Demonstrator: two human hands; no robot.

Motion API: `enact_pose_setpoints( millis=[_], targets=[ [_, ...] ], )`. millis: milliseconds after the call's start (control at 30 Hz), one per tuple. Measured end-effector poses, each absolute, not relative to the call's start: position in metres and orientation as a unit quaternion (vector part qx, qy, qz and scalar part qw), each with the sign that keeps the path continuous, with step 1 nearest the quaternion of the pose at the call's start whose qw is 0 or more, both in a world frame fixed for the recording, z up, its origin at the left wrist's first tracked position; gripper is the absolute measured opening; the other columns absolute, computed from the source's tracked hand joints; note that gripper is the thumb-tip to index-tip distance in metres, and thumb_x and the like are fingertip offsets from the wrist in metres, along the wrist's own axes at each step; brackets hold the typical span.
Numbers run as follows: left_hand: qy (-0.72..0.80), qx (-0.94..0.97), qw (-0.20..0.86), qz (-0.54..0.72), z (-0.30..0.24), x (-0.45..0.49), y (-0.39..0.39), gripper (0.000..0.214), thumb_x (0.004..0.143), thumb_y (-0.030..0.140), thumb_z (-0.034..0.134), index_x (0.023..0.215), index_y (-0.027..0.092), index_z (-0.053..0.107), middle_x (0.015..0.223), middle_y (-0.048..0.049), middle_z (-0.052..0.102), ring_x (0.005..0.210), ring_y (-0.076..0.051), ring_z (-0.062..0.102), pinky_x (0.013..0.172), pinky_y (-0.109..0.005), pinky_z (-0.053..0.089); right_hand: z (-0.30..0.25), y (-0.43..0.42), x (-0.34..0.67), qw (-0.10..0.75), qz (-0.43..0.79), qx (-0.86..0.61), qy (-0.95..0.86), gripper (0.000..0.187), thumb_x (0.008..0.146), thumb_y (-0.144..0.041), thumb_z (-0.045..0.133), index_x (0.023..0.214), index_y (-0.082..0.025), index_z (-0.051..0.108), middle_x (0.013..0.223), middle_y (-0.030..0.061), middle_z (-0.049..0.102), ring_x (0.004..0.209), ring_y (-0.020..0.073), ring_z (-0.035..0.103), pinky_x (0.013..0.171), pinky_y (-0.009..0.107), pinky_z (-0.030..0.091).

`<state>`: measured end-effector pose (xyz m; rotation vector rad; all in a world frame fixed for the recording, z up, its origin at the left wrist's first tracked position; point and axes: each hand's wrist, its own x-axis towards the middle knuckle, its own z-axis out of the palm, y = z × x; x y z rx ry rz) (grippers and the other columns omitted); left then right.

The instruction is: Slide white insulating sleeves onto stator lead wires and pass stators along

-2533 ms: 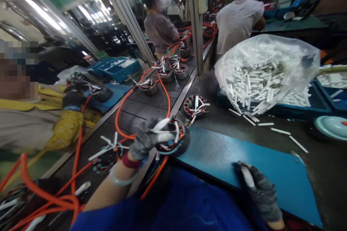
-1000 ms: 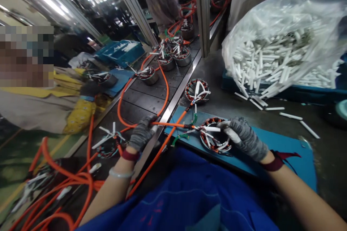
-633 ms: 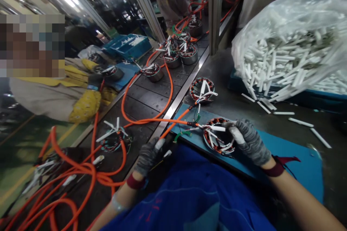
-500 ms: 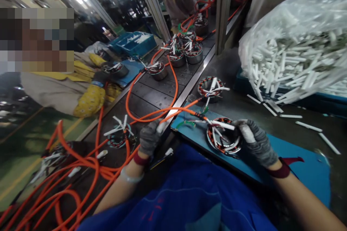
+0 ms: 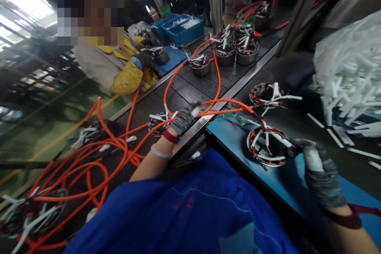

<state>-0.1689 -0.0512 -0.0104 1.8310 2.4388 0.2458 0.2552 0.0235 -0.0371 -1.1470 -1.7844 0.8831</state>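
Note:
A motor stator (image 5: 252,151), a ring of copper-red windings with white sleeves on its leads, sits on a blue mat (image 5: 230,137). At its right rim my right hand (image 5: 323,174), in a grey glove, has its fingertips closed on the ring's edge beside a white sleeve. My left hand (image 5: 185,120), gloved too, is wrapped around an orange cable (image 5: 222,112) over the metal rail. That cable runs right toward the stators. A second stator (image 5: 258,94) with white sleeves lies just behind the first. Another stator (image 5: 156,124) is partly hidden behind my left hand.
A clear bag of white sleeves (image 5: 351,83) stands at right, with loose sleeves (image 5: 335,137) beside it. Several stators (image 5: 224,56) stand on the line ahead. Orange cables (image 5: 98,166) lie coiled at left. Across the line, a co-worker's yellow sleeve (image 5: 127,79) is near a blue bin (image 5: 184,33).
The view has swung left, so the scene sits farther right. My left hand has moved forward with the orange cable, which now lies flatter. My right hand stays at the stator's rim.

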Motion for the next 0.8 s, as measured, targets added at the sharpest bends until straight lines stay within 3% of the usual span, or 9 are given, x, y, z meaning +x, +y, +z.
enact_pose_setpoints(
  millis=[200,267,367,533,633,767,800],
  targets=[
    [0.824,0.556,0.084,0.073,0.003,-0.198,-0.082,0.037,0.088,0.042,0.068,0.117,0.02,0.075,0.111,-0.0084,0.079,0.103,-0.028,0.073,0.104,-0.04,0.053,-0.039,0.025,0.256,0.412,0.365,-0.444,-0.707,0.04,0.102,-0.056,0.048,0.091,-0.025,0.071,0.084,0.0026,0.072,0.081,0.0216,0.067,0.086,0.039,0.054],
    [0.838,0.536,0.07,0.073,0.004,-0.201,-0.1,0.034,0.082,0.04,0.073,0.109,0.019,0.077,0.104,-0.0096,0.08,0.101,-0.031,0.074,0.105,-0.045,0.051,-0.041,0.025,0.255,0.418,0.367,-0.442,-0.703,0.041,0.101,-0.058,0.049,0.093,-0.025,0.072,0.083,0.0026,0.073,0.079,0.0215,0.068,0.083,0.039,0.056],
    [0.862,0.497,0.021,0.091,0.012,-0.203,-0.127,0.032,0.085,0.038,0.066,0.106,0.017,0.077,0.101,-0.0131,0.079,0.098,-0.034,0.074,0.1,-0.049,0.054,-0.044,0.024,0.253,0.428,0.366,-0.438,-0.7,0.041,0.1,-0.059,0.05,0.098,-0.026,0.074,0.086,0.003,0.075,0.079,0.0225,0.07,0.08,0.039,0.059],
    [0.866,0.45,-0.157,0.153,0.068,-0.212,-0.123,0.045,0.096,0.047,0.054,0.125,0.019,0.073,0.113,-0.0109,0.075,0.104,-0.032,0.07,0.097,-0.045,0.054,-0.043,0.024,0.248,0.427,0.381,-0.43,-0.698,0.038,0.101,-0.057,0.049,0.099,-0.028,0.074,0.09,0.0057,0.077,0.081,0.0262,0.073,0.078,0.043,0.061],
    [0.825,0.497,-0.246,0.107,0.126,-0.214,-0.081,0.057,0.097,0.057,0.055,0.136,0.017,0.068,0.118,-0.0086,0.073,0.113,-0.033,0.065,0.104,-0.049,0.048,-0.04,0.025,0.248,0.43,0.379,-0.434,-0.695,0.041,0.1,-0.06,0.05,0.097,-0.026,0.074,0.088,0.0069,0.076,0.079,0.0266,0.073,0.077,0.044,0.06],
    [0.776,0.61,-0.153,0.05,0.175,-0.222,-0.01,0.066,0.104,0.058,0.041,0.141,0.006,0.059,0.141,-0.0066,0.064,0.138,-0.027,0.051,0.119,-0.047,0.033,-0.039,0.028,0.252,0.415,0.371,-0.429,-0.711,0.044,0.101,-0.06,0.047,0.1,-0.025,0.074,0.091,0.0073,0.076,0.083,0.0256,0.072,0.081,0.043,0.059],
    [0.778,0.614,-0.122,0.046,0.177,-0.225,0.001,0.065,0.1,0.057,0.05,0.137,0.006,0.061,0.142,-0.0051,0.064,0.138,-0.025,0.05,0.121,-0.045,0.03,-0.039,0.029,0.252,0.409,0.37,-0.429,-0.715,0.044,0.101,-0.06,0.047,0.1,-0.025,0.073,0.092,0.007,0.076,0.084,0.0252,0.072,0.083,0.043,0.058]
  ],
)
